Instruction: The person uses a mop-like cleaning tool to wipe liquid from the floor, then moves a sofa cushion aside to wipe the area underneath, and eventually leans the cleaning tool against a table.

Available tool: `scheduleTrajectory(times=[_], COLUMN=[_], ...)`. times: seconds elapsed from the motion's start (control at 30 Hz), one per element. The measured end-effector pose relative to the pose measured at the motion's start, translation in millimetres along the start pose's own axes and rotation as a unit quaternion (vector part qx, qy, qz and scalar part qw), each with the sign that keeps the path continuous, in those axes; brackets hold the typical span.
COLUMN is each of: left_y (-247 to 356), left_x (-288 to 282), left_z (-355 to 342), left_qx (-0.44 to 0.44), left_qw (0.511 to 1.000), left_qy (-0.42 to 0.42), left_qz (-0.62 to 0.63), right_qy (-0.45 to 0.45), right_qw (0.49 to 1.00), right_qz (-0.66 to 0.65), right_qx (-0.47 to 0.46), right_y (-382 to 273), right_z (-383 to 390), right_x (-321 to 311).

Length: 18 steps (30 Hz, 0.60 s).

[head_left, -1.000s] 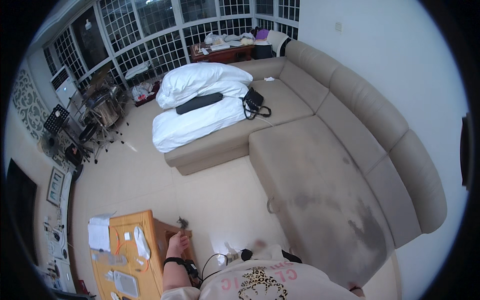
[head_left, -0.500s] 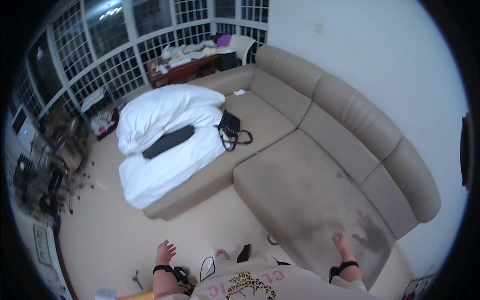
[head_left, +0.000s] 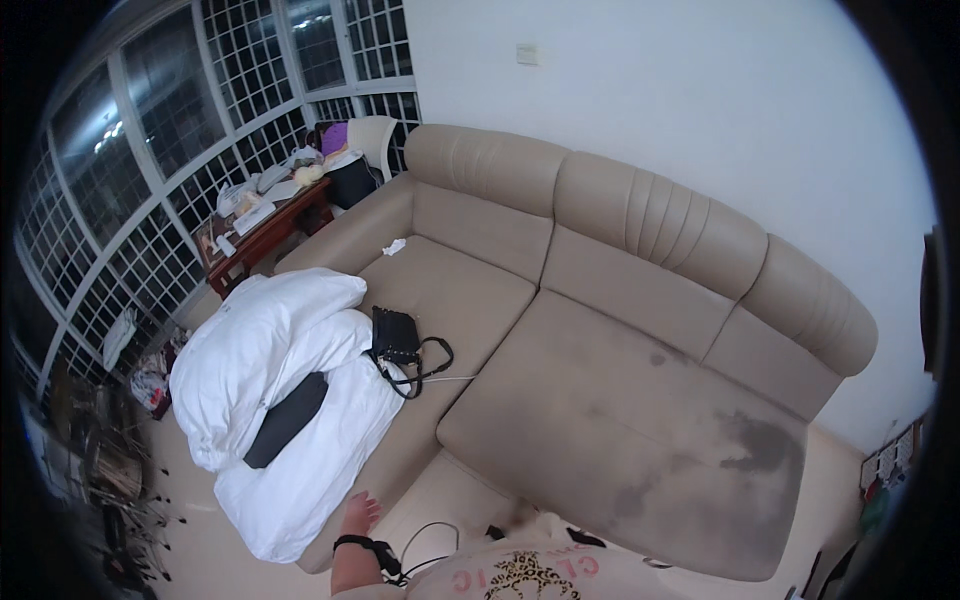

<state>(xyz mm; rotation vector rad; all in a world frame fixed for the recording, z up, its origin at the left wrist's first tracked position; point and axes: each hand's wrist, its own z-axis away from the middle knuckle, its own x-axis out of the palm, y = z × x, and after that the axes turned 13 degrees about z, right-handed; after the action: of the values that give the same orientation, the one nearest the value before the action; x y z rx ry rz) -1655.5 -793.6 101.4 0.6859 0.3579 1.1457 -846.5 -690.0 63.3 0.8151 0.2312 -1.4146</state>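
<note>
My left hand [head_left: 358, 513] hangs open, fingers loosely spread, now just beside the white duvet [head_left: 290, 400] on the beige sofa [head_left: 640, 400]; my right hand has dropped from view.

Beige sectional sofa [head_left: 600, 400] with a wide chaise, stained dark in patches. On its seat: a heaped white duvet [head_left: 270, 390] spilling over the front edge, a dark flat cushion [head_left: 287, 418] on top of it, a black handbag [head_left: 395, 335] just beside, a crumpled white tissue [head_left: 395, 246] further back.
</note>
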Motion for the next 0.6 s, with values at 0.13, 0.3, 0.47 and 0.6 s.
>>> scheduleTrajectory(times=[0.13,0.3,0.47,0.6], left_y=[34,82,97,154], left_x=[51,81,113,184], left_z=[-32,-113,-181,-201], left_qx=[-0.002,-0.044,-0.131,-0.133], left_qw=[0.998,0.992,0.98,0.961], left_qy=[0.003,-0.026,-0.07,-0.137], left_qz=[-0.057,-0.111,-0.135,-0.198], right_qy=[0.138,0.289,0.249,0.174], right_qw=[0.976,0.838,0.819,0.888], right_qz=[0.105,-0.447,-0.503,-0.424], right_qx=[-0.135,-0.119,-0.121,-0.028], right_y=[-51,-178,-232,-262], right_z=[-67,4,79,70], right_x=[-55,-263,-309,-245])
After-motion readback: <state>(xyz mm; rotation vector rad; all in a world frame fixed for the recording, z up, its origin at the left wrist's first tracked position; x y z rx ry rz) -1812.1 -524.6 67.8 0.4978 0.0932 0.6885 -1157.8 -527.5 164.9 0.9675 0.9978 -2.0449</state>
